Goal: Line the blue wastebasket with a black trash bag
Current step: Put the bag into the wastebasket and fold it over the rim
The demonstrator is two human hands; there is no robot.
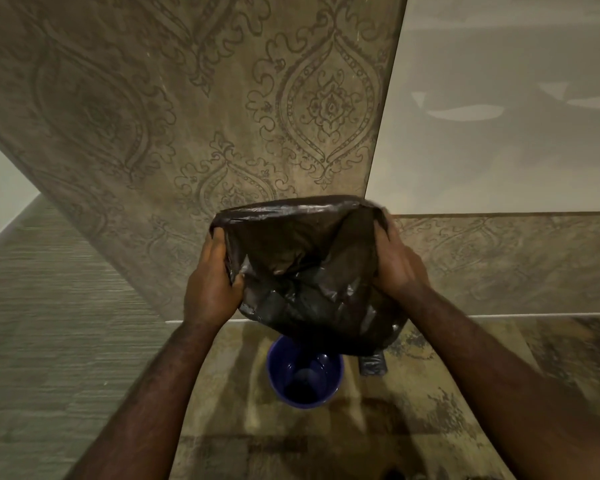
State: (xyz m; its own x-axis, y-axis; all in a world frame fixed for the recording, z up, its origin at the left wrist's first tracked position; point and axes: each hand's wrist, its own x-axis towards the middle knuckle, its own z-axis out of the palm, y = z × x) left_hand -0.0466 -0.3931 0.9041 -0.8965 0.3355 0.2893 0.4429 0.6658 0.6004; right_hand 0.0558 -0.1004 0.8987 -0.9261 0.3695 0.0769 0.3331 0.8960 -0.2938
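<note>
A black trash bag hangs in the air with its mouth spread wide towards me. My left hand grips its left rim and my right hand grips its right rim. Directly below, on the floor, stands the blue wastebasket, upright and with nothing inside. The bag's bottom hangs just over the basket's far rim and hides part of it; whether they touch I cannot tell.
A small dark roll lies on the floor right of the basket, near the wall. Patterned brown tiled walls rise behind, with a glossy pale panel at the right. The floor is mottled tile.
</note>
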